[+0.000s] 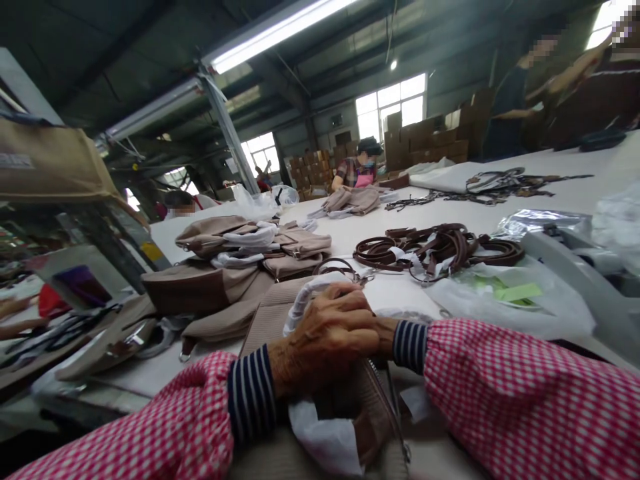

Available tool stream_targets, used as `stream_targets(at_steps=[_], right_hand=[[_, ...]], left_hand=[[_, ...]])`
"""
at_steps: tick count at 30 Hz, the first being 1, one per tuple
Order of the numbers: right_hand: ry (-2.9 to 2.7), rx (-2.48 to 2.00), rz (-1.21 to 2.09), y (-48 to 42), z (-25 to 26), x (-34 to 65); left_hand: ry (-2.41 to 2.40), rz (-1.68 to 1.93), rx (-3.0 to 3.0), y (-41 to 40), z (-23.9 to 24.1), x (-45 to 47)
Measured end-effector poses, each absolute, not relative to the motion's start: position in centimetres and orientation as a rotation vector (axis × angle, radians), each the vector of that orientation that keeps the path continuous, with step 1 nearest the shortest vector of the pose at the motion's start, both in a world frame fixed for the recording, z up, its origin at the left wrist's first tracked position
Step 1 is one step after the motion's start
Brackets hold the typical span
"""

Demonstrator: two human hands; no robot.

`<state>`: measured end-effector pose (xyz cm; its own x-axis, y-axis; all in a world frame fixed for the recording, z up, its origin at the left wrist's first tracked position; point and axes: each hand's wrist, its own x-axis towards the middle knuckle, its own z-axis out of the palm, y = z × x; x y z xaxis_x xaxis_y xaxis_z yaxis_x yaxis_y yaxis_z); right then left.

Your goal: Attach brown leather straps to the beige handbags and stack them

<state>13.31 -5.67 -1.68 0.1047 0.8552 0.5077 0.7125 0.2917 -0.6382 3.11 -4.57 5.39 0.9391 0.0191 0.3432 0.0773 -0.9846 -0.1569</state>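
A taupe ribbed handbag (280, 300) lies in front of me, with a zip along its edge and white wrapping on its handle (305, 293). My left hand (330, 327) is closed over the bag beside this wrapped handle, its fingers bent across my right hand. What lies under those fingers is hidden. Of my right hand (384, 337) only the part near the wrist shows; its fingers are behind the left. Below both hands, white paper (327, 433) pokes out near a brown part of the bag.
More taupe bags (215, 287) are heaped at the left. Brown straps (440, 250) lie coiled ahead, near a plastic bag with green slips (515, 293). A grey machine (575, 280) stands at the right. Further off, a person (360, 170) sits at the table.
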Motion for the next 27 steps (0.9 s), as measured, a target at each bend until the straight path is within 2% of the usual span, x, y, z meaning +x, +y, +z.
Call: stream_targets(at_steps=[2, 5, 12, 16, 22, 25, 27], right_hand=[[-1.359, -1.744, 0.215, -6.7, -1.2, 11.1], [-1.200, -1.887, 0.208, -7.8, -0.7, 9.5], [-1.213, -2.033, 0.224, -7.3, 3.0, 8.7], [-1.171, -2.148, -0.116, -7.4, 2.8, 7.2], [-1.009, -2.073, -0.804, -9.8, -3.3, 8.7], [-0.809, -2.139, -0.922, -9.9, -2.6, 8.2], [-0.735, -2.217, -0.840, -9.4, -0.8, 7.0]], left_hand=[[-0.071, -0.720, -2.975, -5.6, 5.0, 3.4], [-0.088, -0.888, -2.981, -6.6, 4.1, 3.7], [-0.077, -0.879, -2.890, -5.5, 4.8, 2.9], [-0.105, -0.812, -2.869, -5.4, 5.2, 2.6], [0.077, -0.832, -2.895, -8.4, 3.2, 4.2], [0.072, -0.880, -2.854, -8.5, 3.2, 4.6], [0.041, -0.867, -2.797, -7.7, 3.5, 4.2]])
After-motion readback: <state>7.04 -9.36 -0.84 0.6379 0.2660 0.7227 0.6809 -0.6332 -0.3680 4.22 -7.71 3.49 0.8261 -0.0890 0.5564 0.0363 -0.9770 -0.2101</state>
